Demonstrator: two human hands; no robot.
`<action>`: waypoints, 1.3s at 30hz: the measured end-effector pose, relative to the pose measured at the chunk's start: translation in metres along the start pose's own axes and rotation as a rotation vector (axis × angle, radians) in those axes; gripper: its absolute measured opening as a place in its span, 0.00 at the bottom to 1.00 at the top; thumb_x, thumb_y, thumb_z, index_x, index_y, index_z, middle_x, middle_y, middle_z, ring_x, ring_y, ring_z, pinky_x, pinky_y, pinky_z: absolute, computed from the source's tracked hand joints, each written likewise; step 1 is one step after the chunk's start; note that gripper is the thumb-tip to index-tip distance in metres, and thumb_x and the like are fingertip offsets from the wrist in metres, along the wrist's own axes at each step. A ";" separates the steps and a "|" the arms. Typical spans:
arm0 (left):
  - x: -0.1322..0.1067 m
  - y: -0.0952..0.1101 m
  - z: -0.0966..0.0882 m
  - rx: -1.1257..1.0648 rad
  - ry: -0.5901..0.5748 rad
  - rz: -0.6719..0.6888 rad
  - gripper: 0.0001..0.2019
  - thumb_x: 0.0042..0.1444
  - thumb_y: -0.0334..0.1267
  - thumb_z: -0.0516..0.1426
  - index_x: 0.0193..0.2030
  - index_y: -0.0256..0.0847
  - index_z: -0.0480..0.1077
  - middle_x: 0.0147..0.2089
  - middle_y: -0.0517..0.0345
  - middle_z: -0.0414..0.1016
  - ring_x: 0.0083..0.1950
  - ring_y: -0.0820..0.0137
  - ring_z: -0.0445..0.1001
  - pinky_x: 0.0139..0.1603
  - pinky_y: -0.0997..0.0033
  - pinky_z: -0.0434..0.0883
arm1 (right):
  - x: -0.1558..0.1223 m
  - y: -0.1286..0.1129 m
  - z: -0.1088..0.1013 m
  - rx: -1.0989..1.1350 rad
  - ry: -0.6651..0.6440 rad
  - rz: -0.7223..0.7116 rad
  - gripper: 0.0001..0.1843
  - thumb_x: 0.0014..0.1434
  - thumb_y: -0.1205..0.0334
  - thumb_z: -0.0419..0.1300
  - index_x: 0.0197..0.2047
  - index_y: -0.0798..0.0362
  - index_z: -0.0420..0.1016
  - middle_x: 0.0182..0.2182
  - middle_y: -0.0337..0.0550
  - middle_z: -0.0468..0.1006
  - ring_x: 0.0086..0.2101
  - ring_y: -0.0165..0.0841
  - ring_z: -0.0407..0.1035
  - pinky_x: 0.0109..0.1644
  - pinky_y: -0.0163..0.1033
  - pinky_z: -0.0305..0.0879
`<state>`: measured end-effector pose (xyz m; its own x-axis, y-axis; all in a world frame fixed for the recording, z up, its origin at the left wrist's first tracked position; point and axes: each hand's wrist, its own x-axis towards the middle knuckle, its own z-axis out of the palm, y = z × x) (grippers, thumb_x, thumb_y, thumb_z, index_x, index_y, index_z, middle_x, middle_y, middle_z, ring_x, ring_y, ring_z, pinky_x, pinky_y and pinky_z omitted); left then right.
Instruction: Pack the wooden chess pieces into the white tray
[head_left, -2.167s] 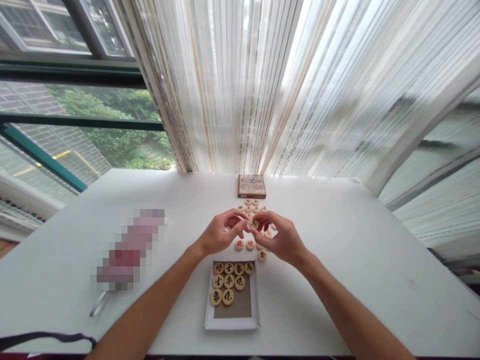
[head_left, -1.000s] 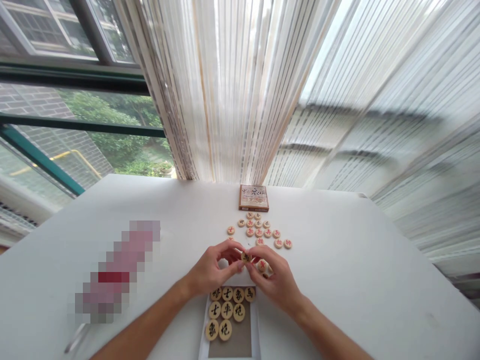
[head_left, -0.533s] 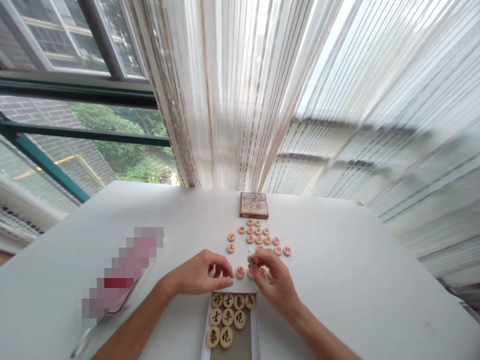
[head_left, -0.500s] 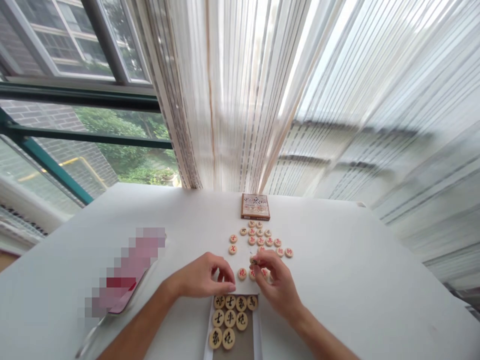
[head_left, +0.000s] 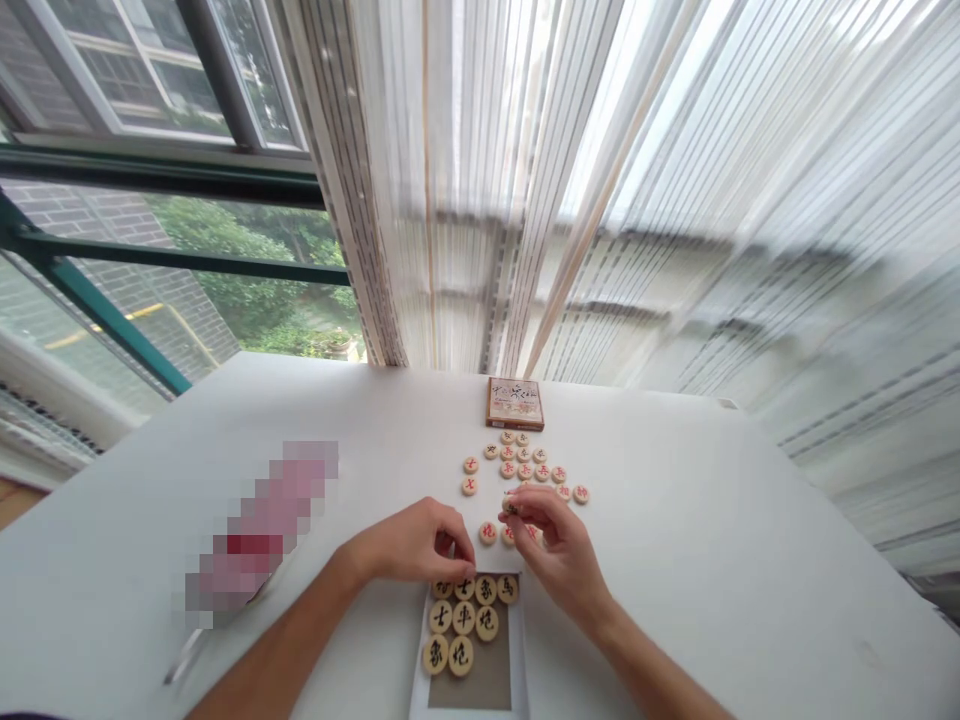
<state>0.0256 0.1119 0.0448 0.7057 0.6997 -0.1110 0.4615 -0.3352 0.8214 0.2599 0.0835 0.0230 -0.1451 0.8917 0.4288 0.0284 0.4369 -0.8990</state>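
One xiangqi piece (head_left: 508, 507), its character unreadable, is pinched by the right hand (head_left: 561, 548) beyond the tray (head_left: 487, 690) at twelve o'clock. At eleven, tray pieces (head_left: 442, 591) are partly hidden by the left hand (head_left: 417, 541), its grip indiscernible.

The single head-worn camera looks forward and down across the table (head_left: 712, 560) toward the curtain (head_left: 480, 180).

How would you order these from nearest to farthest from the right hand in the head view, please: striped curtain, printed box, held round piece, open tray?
From the right hand:
1. Held round piece: in its fingertips.
2. Open tray: nearer the wearer, to its left.
3. Printed box: beyond the loose pieces.
4. Striped curtain: behind the table.
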 end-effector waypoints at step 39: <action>0.006 -0.003 0.007 0.076 0.080 0.022 0.08 0.55 0.39 0.64 0.38 0.43 0.84 0.33 0.58 0.79 0.32 0.72 0.73 0.32 0.77 0.67 | -0.003 -0.018 -0.001 0.044 -0.129 0.188 0.09 0.62 0.56 0.66 0.42 0.50 0.76 0.36 0.43 0.82 0.36 0.35 0.81 0.42 0.39 0.81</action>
<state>0.0318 0.1125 0.0375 0.6720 0.7391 -0.0458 0.4884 -0.3958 0.7777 0.2605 0.0732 0.0376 -0.2663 0.9333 0.2408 0.0242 0.2562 -0.9663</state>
